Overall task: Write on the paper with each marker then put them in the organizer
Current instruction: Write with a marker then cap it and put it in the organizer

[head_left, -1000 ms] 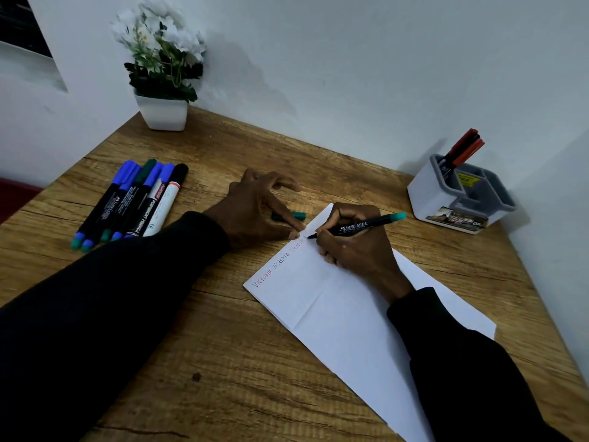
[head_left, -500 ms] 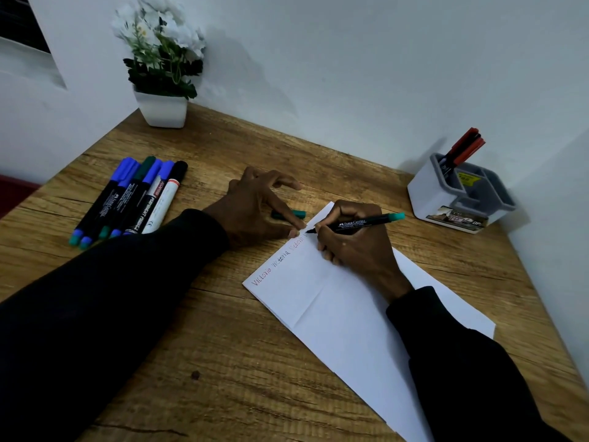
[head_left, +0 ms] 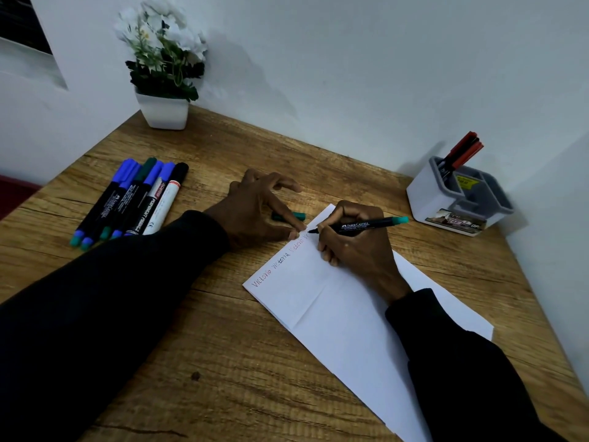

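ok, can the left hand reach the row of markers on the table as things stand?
Probably yes. The left hand only presses fingertips on a corner of the paper, and bare table lies between it and the row of markers. It would have to leave the paper unsteadied.

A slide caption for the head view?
Right hand writes on the paper with a teal-ended marker; left hand touches its edge.

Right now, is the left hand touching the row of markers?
Apart. The head view shows bare table between the left hand and the row of markers.
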